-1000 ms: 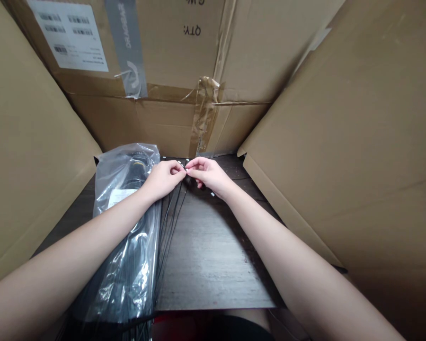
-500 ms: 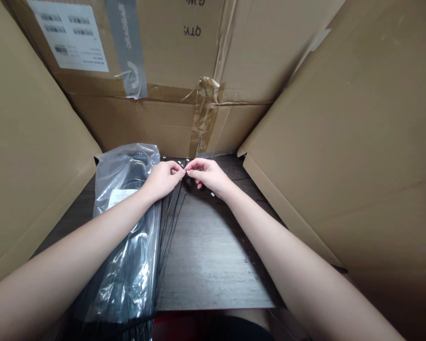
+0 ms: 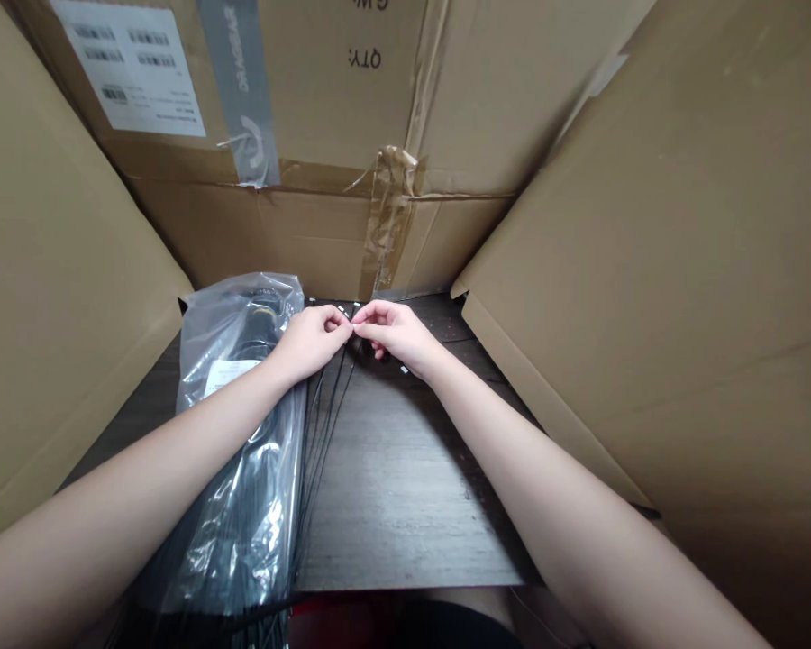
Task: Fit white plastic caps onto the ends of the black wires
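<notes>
My left hand (image 3: 313, 341) and my right hand (image 3: 398, 335) meet fingertip to fingertip over the back of the dark table (image 3: 412, 487). Each is closed in a pinch on something small that I cannot make out; a tiny white bit shows between the fingertips. Several thin black cables (image 3: 324, 424) run from beneath the hands toward the front edge, and small white connectors lie just behind the fingers. Left of them lies a clear plastic bag (image 3: 263, 487) filled with black cables, with a white label (image 3: 228, 374), partly under my left forearm.
A large cardboard box (image 3: 324, 108) with tape and a paper label stands at the back. Cardboard panels rise at the left (image 3: 54, 270) and right (image 3: 649, 270). One small white piece (image 3: 404, 370) lies beside my right wrist.
</notes>
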A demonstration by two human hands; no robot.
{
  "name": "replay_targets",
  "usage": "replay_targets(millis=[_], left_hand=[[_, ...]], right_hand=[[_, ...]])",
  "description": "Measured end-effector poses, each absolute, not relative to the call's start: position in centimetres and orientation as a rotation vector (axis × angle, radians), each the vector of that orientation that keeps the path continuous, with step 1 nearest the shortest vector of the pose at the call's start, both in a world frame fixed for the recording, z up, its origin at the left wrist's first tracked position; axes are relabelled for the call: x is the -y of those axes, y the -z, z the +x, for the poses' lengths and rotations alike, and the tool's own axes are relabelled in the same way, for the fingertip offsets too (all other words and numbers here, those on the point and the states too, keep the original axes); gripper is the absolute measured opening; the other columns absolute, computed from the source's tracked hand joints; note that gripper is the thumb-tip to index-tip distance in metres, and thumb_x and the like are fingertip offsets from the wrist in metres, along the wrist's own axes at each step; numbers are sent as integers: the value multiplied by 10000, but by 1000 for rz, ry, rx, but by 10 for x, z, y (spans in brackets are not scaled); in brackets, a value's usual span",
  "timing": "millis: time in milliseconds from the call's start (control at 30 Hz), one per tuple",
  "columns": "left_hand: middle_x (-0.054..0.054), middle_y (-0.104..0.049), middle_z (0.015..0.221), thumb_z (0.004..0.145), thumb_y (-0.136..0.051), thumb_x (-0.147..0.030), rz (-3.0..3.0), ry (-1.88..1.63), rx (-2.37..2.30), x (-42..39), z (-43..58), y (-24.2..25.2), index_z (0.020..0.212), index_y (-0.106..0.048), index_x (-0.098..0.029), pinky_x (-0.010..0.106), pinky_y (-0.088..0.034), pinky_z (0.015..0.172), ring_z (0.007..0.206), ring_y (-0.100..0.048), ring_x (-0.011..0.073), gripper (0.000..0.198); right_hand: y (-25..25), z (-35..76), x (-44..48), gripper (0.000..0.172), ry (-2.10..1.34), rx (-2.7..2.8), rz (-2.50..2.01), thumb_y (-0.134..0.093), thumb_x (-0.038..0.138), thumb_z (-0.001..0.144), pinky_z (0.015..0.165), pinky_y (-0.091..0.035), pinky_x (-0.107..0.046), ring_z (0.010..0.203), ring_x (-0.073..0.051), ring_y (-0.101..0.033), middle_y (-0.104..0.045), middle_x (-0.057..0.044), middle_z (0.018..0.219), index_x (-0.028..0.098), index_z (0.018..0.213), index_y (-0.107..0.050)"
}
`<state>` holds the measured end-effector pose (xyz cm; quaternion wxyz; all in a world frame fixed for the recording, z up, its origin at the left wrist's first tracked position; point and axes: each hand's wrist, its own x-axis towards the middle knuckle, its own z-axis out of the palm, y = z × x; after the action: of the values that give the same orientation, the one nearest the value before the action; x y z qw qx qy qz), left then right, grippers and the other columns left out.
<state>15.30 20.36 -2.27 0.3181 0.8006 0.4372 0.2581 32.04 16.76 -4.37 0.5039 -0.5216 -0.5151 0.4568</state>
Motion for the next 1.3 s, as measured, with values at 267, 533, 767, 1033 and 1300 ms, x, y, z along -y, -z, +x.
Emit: replay_targets(millis=[267, 533, 767, 1033, 1300], left_hand=[[22, -688, 744, 828, -592, -335, 2125, -701, -1058, -207, 152, 28, 771, -673, -171, 277, -411, 646, 698, -577, 172, 192], [22, -691, 733, 831, -595, -319, 2114, -713, -1105, -205, 151, 25, 772, -676, -169, 289, -433, 671, 691, -587, 173, 180], [24, -690, 708, 829, -595, -295, 2116, -693, -1129, -204, 152, 23, 742, -671, -171, 293, -448, 677, 691, -600, 179, 170], [20, -688, 704, 829, -592, -303, 2095, -695, -1151, -203, 153, 21, 755, -673, -172, 306, -468, 711, 676, -599, 177, 171], [19, -676, 688, 824, -590, -325, 2077, -694, -1153, -202, 153, 22, 766, -676, -172, 328, -486, 738, 660, -595, 180, 185]], right_hand=[[43, 321, -168, 135, -1119, 1221, -1238, -751, 210, 668, 384, -435, -163, 486, -63, -477, -586, 39, 617, 167, 763, -666], [46, 323, -168, 162, -1134, 1204, -1214, -762, 239, 656, 390, -441, -171, 486, -64, -475, -587, 38, 621, 164, 773, -680], [46, 323, -168, 168, -1146, 1220, -1219, -777, 238, 669, 399, -441, -169, 496, -66, -479, -590, 38, 625, 163, 775, -671], [45, 322, -169, 154, -1134, 1204, -1241, -784, 214, 681, 392, -439, -165, 494, -66, -484, -592, 33, 634, 165, 771, -668], [45, 322, -169, 96, -1127, 1181, -1242, -746, 179, 709, 388, -436, -170, 487, -71, -479, -582, 35, 614, 164, 765, -670]])
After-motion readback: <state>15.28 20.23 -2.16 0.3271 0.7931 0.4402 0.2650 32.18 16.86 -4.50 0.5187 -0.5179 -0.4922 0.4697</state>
